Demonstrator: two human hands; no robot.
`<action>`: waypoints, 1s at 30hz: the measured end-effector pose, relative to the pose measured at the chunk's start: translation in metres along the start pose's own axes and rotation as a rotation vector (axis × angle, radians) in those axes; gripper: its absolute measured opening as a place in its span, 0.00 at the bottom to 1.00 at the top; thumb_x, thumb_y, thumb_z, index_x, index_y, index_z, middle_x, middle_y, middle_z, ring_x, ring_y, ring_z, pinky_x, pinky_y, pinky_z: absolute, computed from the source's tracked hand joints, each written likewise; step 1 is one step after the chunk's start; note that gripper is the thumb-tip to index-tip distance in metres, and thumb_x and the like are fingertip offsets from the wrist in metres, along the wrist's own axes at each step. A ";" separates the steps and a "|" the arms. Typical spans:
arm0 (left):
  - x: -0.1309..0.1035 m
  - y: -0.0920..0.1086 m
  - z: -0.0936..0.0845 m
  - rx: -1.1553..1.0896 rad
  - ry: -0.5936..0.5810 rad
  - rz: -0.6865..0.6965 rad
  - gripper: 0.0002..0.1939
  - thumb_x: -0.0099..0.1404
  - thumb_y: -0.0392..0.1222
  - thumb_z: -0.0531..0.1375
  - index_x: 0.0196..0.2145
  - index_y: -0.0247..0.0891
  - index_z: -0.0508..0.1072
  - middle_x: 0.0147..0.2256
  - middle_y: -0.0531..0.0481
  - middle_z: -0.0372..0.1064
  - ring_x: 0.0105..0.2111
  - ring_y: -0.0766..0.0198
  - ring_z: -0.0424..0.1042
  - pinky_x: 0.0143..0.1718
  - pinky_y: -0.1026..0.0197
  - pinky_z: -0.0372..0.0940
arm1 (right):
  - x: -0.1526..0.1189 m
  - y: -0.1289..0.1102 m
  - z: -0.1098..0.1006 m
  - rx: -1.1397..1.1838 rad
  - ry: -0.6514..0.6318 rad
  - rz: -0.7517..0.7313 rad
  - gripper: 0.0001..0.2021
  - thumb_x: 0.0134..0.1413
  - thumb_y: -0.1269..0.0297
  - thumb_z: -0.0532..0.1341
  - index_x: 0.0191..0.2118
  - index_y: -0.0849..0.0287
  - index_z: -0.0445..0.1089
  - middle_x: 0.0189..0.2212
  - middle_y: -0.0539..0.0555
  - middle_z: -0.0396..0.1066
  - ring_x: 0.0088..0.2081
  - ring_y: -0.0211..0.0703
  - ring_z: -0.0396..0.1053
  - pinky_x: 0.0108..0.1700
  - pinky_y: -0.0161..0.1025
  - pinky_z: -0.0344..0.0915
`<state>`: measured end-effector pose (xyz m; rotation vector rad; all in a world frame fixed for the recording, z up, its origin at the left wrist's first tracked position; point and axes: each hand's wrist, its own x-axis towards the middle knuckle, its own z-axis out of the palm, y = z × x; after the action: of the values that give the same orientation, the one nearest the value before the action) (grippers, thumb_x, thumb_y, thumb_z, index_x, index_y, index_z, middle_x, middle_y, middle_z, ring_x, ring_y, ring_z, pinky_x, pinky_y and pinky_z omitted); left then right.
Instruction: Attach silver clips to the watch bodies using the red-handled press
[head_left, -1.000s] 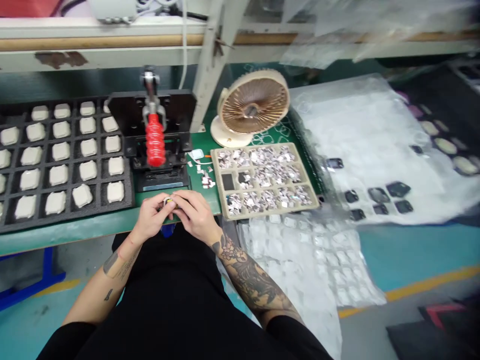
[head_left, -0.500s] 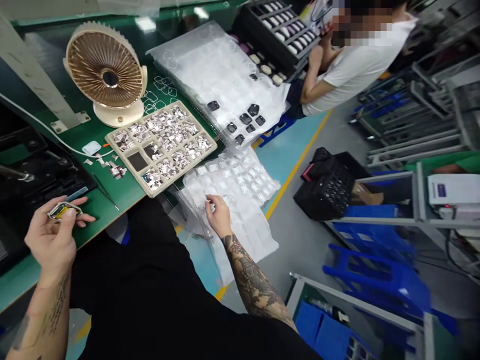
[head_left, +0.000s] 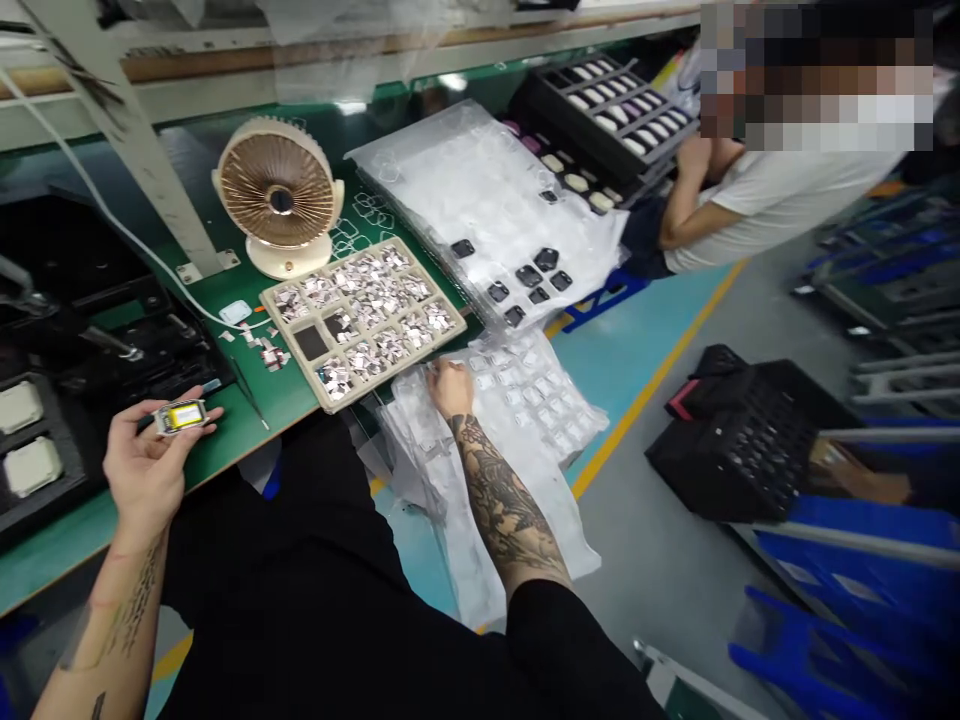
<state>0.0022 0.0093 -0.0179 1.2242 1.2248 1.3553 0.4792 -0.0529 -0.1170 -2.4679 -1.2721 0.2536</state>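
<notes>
Between the fingers of my left hand (head_left: 154,450) is a small device (head_left: 180,416) with a yellow-and-silver inside, held above the green table's front edge. My right hand (head_left: 452,388), fingers curled, is over the near edge of a plastic sheet of clear pouches (head_left: 517,385); what its fingertips hold, if anything, is hidden. Just behind that hand lies a beige compartment tray (head_left: 330,402) filled with small silvery-pink parts. Tweezers (head_left: 250,393) rest on the table between my hands, near a few loose parts (head_left: 274,355).
A beige fan (head_left: 279,200) stands behind the tray. Black square pieces (head_left: 527,275) lie on a stacked plastic sheet (head_left: 442,165). A person in white (head_left: 780,200) sits at the right beside a black rack (head_left: 600,110). A black fixture (head_left: 97,300) is at left.
The view has shifted, so the bench appears lower and further right. My left hand has turned the device so its yellow face shows more. My right hand has reached further in over the pouch sheet.
</notes>
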 end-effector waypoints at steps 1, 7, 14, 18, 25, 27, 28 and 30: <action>-0.002 0.003 0.002 -0.021 -0.005 -0.015 0.32 0.56 0.45 0.81 0.51 0.41 0.70 0.52 0.40 0.85 0.45 0.47 0.88 0.44 0.50 0.85 | -0.003 -0.001 -0.006 0.005 0.024 0.004 0.17 0.64 0.65 0.58 0.50 0.68 0.79 0.41 0.69 0.81 0.47 0.55 0.73 0.56 0.47 0.67; -0.003 0.008 0.007 -0.138 -0.085 -0.124 0.30 0.59 0.44 0.80 0.51 0.39 0.70 0.50 0.36 0.85 0.44 0.46 0.88 0.48 0.47 0.85 | -0.035 -0.009 -0.047 0.166 0.441 -0.039 0.26 0.73 0.54 0.49 0.58 0.68 0.75 0.44 0.69 0.78 0.49 0.60 0.76 0.56 0.60 0.72; -0.003 0.004 0.006 -0.232 -0.121 -0.223 0.31 0.66 0.43 0.76 0.60 0.38 0.71 0.51 0.36 0.85 0.48 0.46 0.88 0.49 0.51 0.83 | -0.075 -0.131 -0.074 0.586 0.487 -0.307 0.11 0.67 0.55 0.69 0.49 0.54 0.83 0.48 0.61 0.77 0.46 0.54 0.80 0.44 0.53 0.81; -0.007 0.002 0.008 -0.238 -0.125 -0.286 0.30 0.66 0.42 0.76 0.62 0.36 0.74 0.43 0.41 0.86 0.42 0.48 0.89 0.45 0.52 0.83 | -0.095 -0.223 -0.057 0.865 -0.016 -0.584 0.13 0.67 0.63 0.69 0.55 0.48 0.82 0.55 0.61 0.77 0.56 0.57 0.79 0.56 0.59 0.82; -0.007 -0.001 0.006 -0.244 -0.157 -0.243 0.30 0.70 0.43 0.72 0.67 0.37 0.72 0.51 0.38 0.85 0.51 0.51 0.86 0.55 0.53 0.80 | -0.109 -0.301 -0.015 0.922 -0.324 -0.812 0.17 0.68 0.69 0.67 0.59 0.46 0.80 0.57 0.57 0.80 0.58 0.55 0.78 0.64 0.60 0.77; -0.008 -0.002 0.005 -0.257 -0.176 -0.230 0.29 0.73 0.44 0.70 0.68 0.36 0.71 0.54 0.36 0.83 0.53 0.50 0.85 0.58 0.51 0.79 | -0.108 -0.308 -0.007 0.875 -0.348 -0.844 0.16 0.68 0.69 0.68 0.58 0.46 0.80 0.56 0.56 0.81 0.58 0.55 0.77 0.65 0.62 0.75; -0.009 -0.002 0.004 -0.264 -0.188 -0.218 0.29 0.74 0.44 0.69 0.68 0.36 0.70 0.55 0.35 0.82 0.54 0.49 0.85 0.59 0.51 0.78 | -0.107 -0.310 -0.005 0.853 -0.353 -0.858 0.16 0.68 0.68 0.68 0.58 0.46 0.80 0.56 0.56 0.81 0.59 0.55 0.76 0.66 0.62 0.74; -0.010 -0.003 0.003 -0.283 -0.214 -0.186 0.28 0.76 0.44 0.67 0.69 0.37 0.69 0.58 0.35 0.81 0.55 0.49 0.84 0.60 0.51 0.77 | -0.108 -0.310 -0.002 0.820 -0.347 -0.881 0.16 0.68 0.68 0.68 0.57 0.46 0.80 0.56 0.56 0.81 0.59 0.55 0.75 0.66 0.63 0.73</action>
<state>0.0063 0.0003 -0.0213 1.0003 0.9365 1.1807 0.1840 0.0249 0.0043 -1.0891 -1.7812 0.7787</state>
